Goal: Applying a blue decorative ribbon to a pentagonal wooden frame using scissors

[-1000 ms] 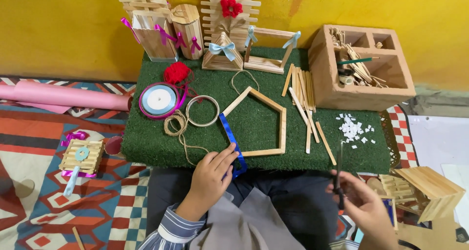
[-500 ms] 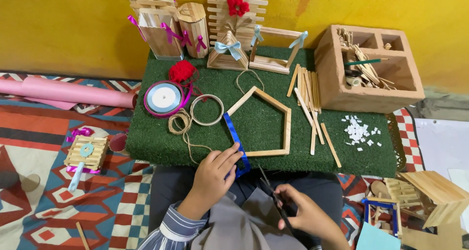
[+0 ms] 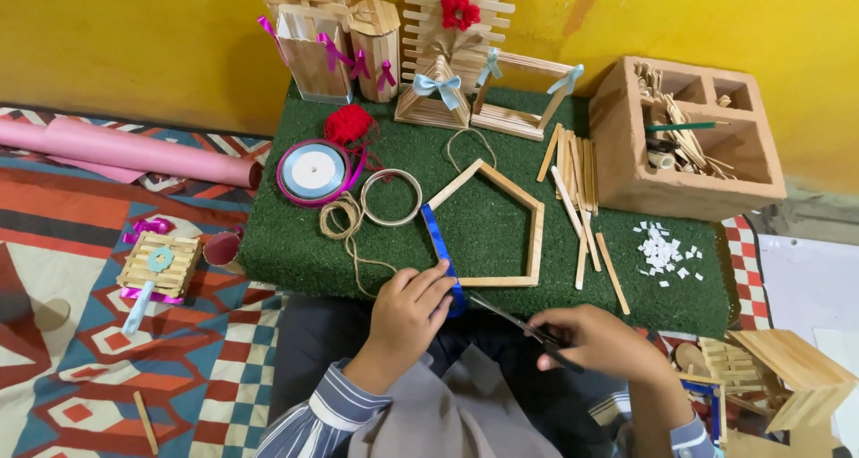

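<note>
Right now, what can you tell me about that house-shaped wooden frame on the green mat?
The wooden frame is a flat five-sided outline, like a little house with its peak pointing away from the person, made of pale craft sticks joined end to end. It lies flat on the green mat, open in the middle. A shiny blue strip covers its left side. The left hand presses the strip's lower end at the frame's near-left corner.

A home craft corner on the floor: a green turf mat (image 3: pixel 501 234) lies over a patterned rug (image 3: pixel 80 333) against a yellow wall (image 3: pixel 134 38), crowded with stick models (image 3: pixel 447 73), loose sticks (image 3: pixel 577 190), ribbon spool (image 3: pixel 313 172), twine (image 3: pixel 343 218) and a wooden organiser (image 3: pixel 680 145).
</note>
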